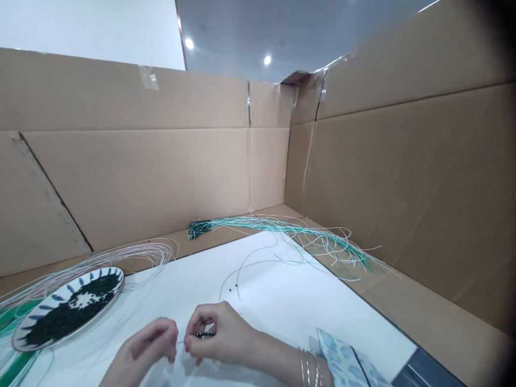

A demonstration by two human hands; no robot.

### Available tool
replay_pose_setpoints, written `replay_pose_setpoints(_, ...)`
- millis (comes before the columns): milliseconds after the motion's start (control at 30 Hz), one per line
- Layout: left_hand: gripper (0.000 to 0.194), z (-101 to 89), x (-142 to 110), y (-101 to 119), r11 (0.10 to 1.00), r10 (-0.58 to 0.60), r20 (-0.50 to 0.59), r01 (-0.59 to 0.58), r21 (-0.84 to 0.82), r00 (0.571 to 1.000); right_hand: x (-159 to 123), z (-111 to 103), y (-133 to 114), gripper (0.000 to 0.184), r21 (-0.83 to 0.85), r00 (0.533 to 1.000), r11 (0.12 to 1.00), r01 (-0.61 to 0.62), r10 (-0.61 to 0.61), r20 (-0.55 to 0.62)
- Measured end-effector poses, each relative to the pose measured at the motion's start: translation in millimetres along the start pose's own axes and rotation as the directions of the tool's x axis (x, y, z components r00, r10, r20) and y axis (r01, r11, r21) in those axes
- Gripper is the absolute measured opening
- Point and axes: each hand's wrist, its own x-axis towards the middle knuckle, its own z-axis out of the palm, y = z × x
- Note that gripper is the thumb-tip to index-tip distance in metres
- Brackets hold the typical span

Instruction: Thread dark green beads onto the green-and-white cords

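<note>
While the right hand [220, 333] pinches a black-beaded wire [205, 334] between thumb and fingers, the left hand [147, 344] curls almost closed at the wire's bare end, just left of the beads. The wire's long axis runs nearly level from left to right, above the near part of a white sheet [258, 285], with its bare end pointing toward the left hand. Bangles [308, 368] circle the right wrist, and a blue-patterned cloth [346, 357] lies at near right. Farther out on the sheet, two loose black beads [231, 288] sit beside a thin curved wire [237, 274]. A blue-and-white plate [108, 279] heaped with dark beads lies at left, with pale strands [133, 255] fanning out behind it. Beyond the sheet, a long bundle of green-and-white strands [278, 228], dark at its left end, stretches along the foot of the cardboard walls [133, 177]
</note>
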Motion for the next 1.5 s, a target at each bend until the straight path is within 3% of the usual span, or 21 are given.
replay_pose_setpoints(67,0.045,-5.2,18.7,9.6,0.989,0.037,0.037,-0.042,0.14,0.999,-1.7,-3.8,2.7,0.009,0.003,0.99,0.999,-0.034,0.033,0.137)
replay_pose_setpoints(100,0.041,-2.7,29.7,14.4,0.937,0.112,0.113,-0.143,0.32,0.987,-2.7,-5.4,4.1,0.011,-0.006,0.974,0.999,-0.048,0.048,0.221)
replay_pose_setpoints(133,0.037,3.5,41.3,18.5,0.905,0.139,0.158,-0.19,0.38,0.978,-3.7,-6.7,5.5,0.013,-0.019,0.951,0.998,-0.056,0.06,0.304)
replay_pose_setpoints(267,0.018,51.1,83.5,18.3,0.787,0.136,0.358,-0.321,0.527,0.924,-4.9,-7.4,10.6,0.016,-0.083,0.86,0.996,-0.044,0.08,0.504)
replay_pose_setpoints(400,0.022,83.9,107.7,2.9,0.679,0.102,0.477,-0.412,0.608,0.873,-3.1,-6.8,13.3,0.015,-0.119,0.819,0.992,-0.03,0.093,0.566)
replay_pose_setpoints(600,0.021,84.1,120.2,-5.1,0.617,0.054,0.544,-0.456,0.642,0.837,-1.8,-8.1,17.2,0.014,-0.141,0.78,0.99,0.002,0.087,0.62)
replay_pose_setpoints(900,0.028,96.0,128.3,0.1,0.656,0.01,0.538,-0.411,0.633,0.843,-0.2,-8.1,13.7,0.014,-0.167,0.751,0.985,0.036,0.083,0.655)
replay_pose_setpoints(1100,0.024,104.2,124.2,5.5,0.745,0.012,0.481,-0.329,0.581,0.877,-1.5,-6.7,9.9,0.019,-0.148,0.762,0.989,-0.004,0.099,0.64)
replay_pose_setpoints(1233,0.021,89.3,114.9,8.8,0.873,0.005,0.395,-0.197,0.446,0.919,-3.4,-8.6,8.7,0.018,-0.09,0.784,0.993,-0.077,0.116,0.609)
replay_pose_setpoints(1367,0.016,51.3,73.8,14.2,0.983,-0.055,0.295,0.001,0.181,0.954,-7.2,-9.6,-4.2,0.011,0.047,0.874,0.994,-0.098,0.063,0.481)
replay_pose_setpoints(1500,0.023,22.1,15.9,14.8,0.965,-0.191,0.192,0.22,-0.143,0.963,-11.5,-8.4,-20.1,0.008,0.187,0.975,0.982,0.007,-0.048,0.217)
